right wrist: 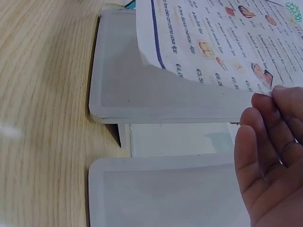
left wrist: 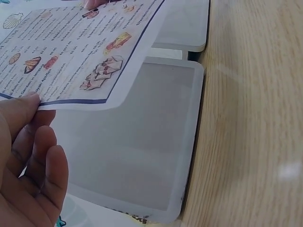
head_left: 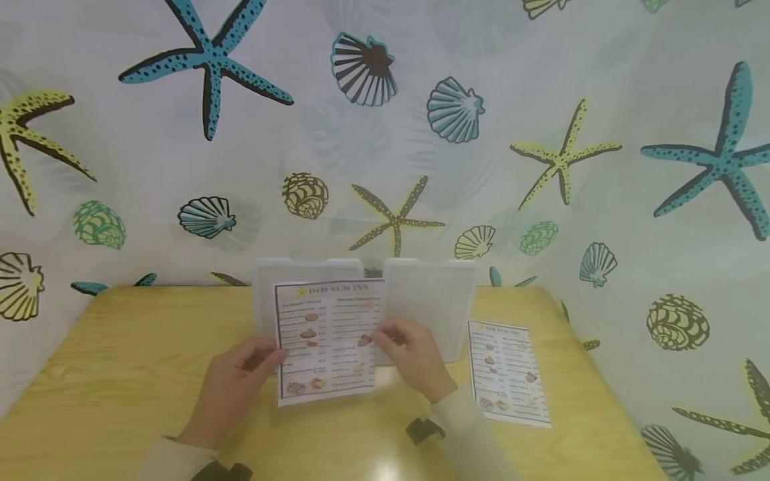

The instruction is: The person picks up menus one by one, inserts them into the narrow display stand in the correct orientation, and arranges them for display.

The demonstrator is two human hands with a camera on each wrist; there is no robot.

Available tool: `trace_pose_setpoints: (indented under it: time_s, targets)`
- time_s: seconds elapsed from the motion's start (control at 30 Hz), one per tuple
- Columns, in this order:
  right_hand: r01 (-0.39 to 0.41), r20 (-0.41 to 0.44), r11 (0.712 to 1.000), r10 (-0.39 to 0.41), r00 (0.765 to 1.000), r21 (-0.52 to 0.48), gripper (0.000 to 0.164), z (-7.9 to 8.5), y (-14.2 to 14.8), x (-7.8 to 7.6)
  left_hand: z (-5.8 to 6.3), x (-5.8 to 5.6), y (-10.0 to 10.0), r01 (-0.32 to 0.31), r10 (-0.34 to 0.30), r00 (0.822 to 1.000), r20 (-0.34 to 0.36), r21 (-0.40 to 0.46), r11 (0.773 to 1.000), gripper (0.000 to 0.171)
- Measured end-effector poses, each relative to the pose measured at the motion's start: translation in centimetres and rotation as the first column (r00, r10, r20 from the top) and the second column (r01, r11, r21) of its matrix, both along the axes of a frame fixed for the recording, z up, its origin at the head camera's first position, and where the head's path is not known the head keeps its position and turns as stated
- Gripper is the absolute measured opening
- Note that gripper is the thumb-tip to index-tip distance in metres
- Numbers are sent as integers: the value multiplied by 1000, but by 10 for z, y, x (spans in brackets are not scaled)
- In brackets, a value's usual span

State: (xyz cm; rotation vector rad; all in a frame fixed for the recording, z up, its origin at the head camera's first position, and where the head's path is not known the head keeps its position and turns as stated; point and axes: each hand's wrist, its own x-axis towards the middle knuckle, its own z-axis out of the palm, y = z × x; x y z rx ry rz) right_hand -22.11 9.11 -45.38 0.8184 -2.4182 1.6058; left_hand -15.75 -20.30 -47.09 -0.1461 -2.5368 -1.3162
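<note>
A printed menu sheet [head_left: 331, 341] headed "DIM SUM INN" is held up facing me, tilted a little, in front of two upright pale panels. My left hand [head_left: 234, 387] pinches its left edge between thumb and fingers. At the opposite edge, my right hand [head_left: 415, 354] pinches the paper the same way. Behind the sheet stand the left panel [left wrist: 128, 142] and the right panel [head_left: 430, 307], both white-framed with blank grey faces. In the right wrist view the sheet's lower corner [right wrist: 147, 52] bends away from the panel.
A second matching menu sheet [head_left: 508, 374] lies flat on the wooden table [head_left: 132, 347], right of my right forearm. Behind the table hangs a white curtain [head_left: 271, 147] printed with starfish and shells. A pale strip [right wrist: 180, 139] links the two panels.
</note>
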Motion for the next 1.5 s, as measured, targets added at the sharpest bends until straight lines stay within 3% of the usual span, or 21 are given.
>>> trace_pose_setpoints:
  time_s: [0.33,0.63,1.0,1.2,1.5]
  targets:
    - [41,16,999,-40,999,-35,11,0,1,-1,-2,-2,-1,5,-5,1000,-25,-11,1000,18]
    - [53,9,997,-53,999,-63,11,2,3,-2,0,-2,-9,-55,52,996,-68,-47,997,21]
    - [69,-60,992,-75,995,-103,10,3,6,-4,2,-7,-24,-73,80,986,-146,54,996,28]
    - [69,-59,989,-77,995,-127,11,1,7,-6,3,-7,-30,-64,80,987,-139,115,991,40]
    - [112,-88,987,-122,989,-115,12,2,8,-6,0,-11,-36,-37,47,995,-84,115,993,56]
